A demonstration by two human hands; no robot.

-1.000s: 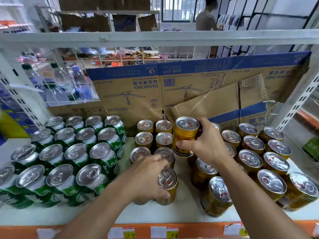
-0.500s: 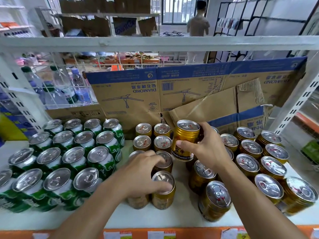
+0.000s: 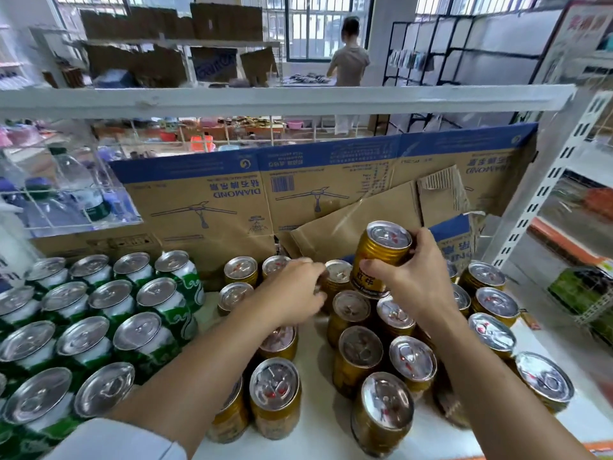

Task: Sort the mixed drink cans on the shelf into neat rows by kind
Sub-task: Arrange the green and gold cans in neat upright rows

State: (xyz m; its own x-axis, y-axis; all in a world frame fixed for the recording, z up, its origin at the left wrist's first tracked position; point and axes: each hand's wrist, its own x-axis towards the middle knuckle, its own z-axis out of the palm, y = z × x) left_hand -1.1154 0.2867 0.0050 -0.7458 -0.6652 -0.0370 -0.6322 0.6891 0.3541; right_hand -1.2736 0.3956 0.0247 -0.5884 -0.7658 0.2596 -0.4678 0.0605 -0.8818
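The right hand (image 3: 411, 283) has a gold can (image 3: 378, 257) wrapped up in its fingers and thumb. It's holding the can in the air, tilted a bit, just above the other gold cans (image 3: 361, 350) standing on the shelf (image 3: 326, 426). The left hand (image 3: 292, 290) is stretched out next to it, with its fingertips right up against a standing can in the back row (image 3: 338, 272). That hand is pretty blurry, so I honestly can't tell if it's gripping the can or just touching it. Under and around both hands the gold ones sit in a loose bunch. There are a few in a tidy-ish double column on the left (image 3: 240, 270), a messier clump in the middle and front, and more off to the right (image 3: 496, 302) near the white perforated upright (image 3: 544, 200). All of them are standing up with their silver tops showing. Further left, the green cans (image 3: 83, 336) are packed tight in diagonal rows, a separate block from the gold ones with a narrow gap of shelf between the two. A flattened cardboard box (image 3: 215, 200) with blue edging and upside-down "DIAMOND" print leans along the back, with a torn flap of it right behind the lifted can. Off to the left there are water bottles (image 3: 76, 190) behind a wire grid (image 3: 49, 190). Way in the back of the room a person (image 3: 350, 61) is standing facing away.
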